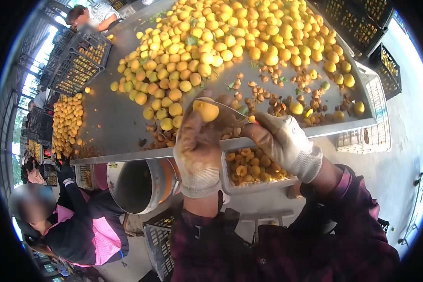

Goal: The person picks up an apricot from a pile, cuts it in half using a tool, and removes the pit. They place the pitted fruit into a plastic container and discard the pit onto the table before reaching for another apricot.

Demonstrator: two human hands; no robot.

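My left hand [197, 148], in a stained white glove, holds a yellow apricot [207, 111] just above the near edge of a metal table [110, 115]. My right hand [282, 141], gloved too, grips a small knife [228, 109] by its handle. The blade points left, and its tip overlaps the top of the apricot in this view. Pits and scraps [263, 91] lie on the table past the right hand. Beneath both hands, a white crate [228, 184] contains apricot halves [254, 167].
A large heap of apricots [221, 28] covers the table's far part. Black crates [80, 66] stand at the left, others at the upper right. A white basket [369, 110] is at the table's right end. A metal drum [148, 185] and a co-worker [80, 221] are at lower left.
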